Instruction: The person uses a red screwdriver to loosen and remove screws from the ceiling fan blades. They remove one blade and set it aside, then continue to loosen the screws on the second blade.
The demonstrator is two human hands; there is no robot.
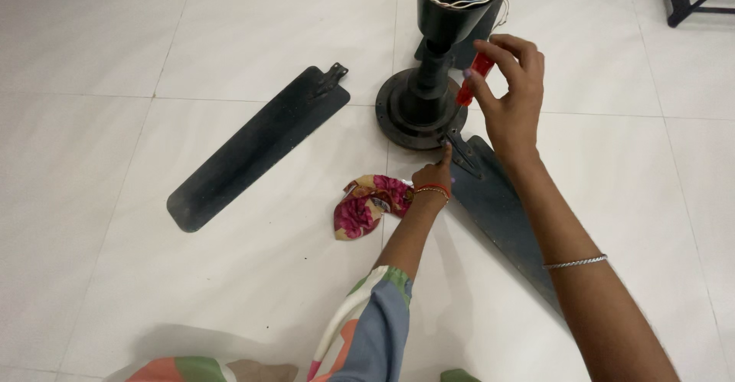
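I saw right hand (511,91) pinching red screwdriver (473,78) at fan motor (419,106); left hand (433,175), one finger out, pressed blade bracket (462,155).

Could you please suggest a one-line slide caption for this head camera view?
Right hand turns a red-handled screwdriver at a dark ceiling fan motor while the left hand steadies a blade bracket.

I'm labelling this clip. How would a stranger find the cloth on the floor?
Start at the dark fan motor standing on the white tiled floor. Just below it, beside the left hand, lies a crumpled rag. It alone is soft and floral, pink and yellow.
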